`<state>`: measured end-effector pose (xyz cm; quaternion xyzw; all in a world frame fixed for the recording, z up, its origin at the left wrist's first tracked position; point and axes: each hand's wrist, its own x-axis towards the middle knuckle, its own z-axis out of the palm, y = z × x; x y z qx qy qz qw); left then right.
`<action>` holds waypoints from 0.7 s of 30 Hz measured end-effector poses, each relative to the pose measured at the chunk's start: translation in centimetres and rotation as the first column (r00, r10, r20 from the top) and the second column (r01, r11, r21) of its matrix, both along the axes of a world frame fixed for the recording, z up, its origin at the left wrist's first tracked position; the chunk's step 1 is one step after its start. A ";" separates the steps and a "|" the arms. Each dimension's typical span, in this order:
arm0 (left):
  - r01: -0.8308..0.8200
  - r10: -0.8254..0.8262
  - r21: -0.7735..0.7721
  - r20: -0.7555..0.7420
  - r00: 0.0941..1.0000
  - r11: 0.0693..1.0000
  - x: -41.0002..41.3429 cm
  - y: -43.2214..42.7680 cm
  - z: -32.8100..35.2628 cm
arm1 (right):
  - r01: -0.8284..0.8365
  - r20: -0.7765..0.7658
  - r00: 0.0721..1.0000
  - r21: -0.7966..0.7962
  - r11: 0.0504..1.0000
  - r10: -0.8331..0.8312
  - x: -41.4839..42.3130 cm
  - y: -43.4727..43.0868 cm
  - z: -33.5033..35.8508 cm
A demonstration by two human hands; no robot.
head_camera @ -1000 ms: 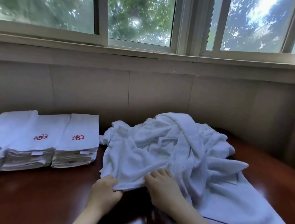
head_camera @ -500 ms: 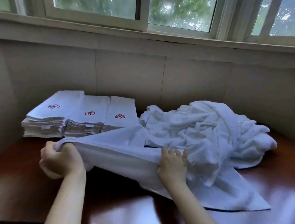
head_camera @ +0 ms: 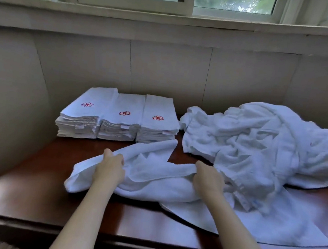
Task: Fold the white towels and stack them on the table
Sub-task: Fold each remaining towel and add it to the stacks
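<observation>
A white towel (head_camera: 154, 175) lies stretched and bunched across the front middle of the dark wooden table (head_camera: 33, 198). My left hand (head_camera: 110, 167) grips its upper edge on the left; my right hand (head_camera: 207, 176) grips the same edge on the right. To the right sits a loose pile of unfolded white towels (head_camera: 260, 144), one flat towel (head_camera: 281, 228) spreading under it toward the front edge. At the back left stand three stacks of folded white towels (head_camera: 120, 118), each topped with a red flower emblem.
A beige panelled wall (head_camera: 169, 71) runs behind the table under a window sill. The wall curves round on the left beside the stacks. The table's front edge (head_camera: 109, 240) runs close below my forearms.
My left hand pulled one towel out of the pile to the left, then both hands came closer together on its edge. The camera view shifted left and down.
</observation>
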<state>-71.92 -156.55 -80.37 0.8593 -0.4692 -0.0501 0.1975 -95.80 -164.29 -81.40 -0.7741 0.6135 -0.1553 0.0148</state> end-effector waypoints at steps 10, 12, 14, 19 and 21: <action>-0.096 0.006 -0.325 -0.267 0.964 0.941 5.1 1.3 -1.4 | -0.349 0.589 0.793 0.233 0.908 0.154 2.7 2.2 1.2; -0.224 0.136 -0.299 -0.287 0.948 0.928 6.1 2.0 -0.3 | -0.380 0.691 0.707 0.189 0.905 0.153 3.6 2.2 2.3; -0.350 0.268 -0.338 -0.266 0.926 0.874 8.3 2.8 1.9 | -0.351 0.631 0.744 0.093 0.932 0.217 3.3 1.0 4.6; -0.422 0.334 -0.487 -0.260 0.906 0.764 14.7 3.1 10.2 | -0.198 0.176 0.953 -0.258 0.945 0.248 0.9 -4.2 14.3; -0.385 0.280 -0.559 -0.267 0.922 0.734 15.2 2.4 13.8 | -0.161 0.048 0.981 -0.337 0.928 0.188 1.3 -5.2 17.5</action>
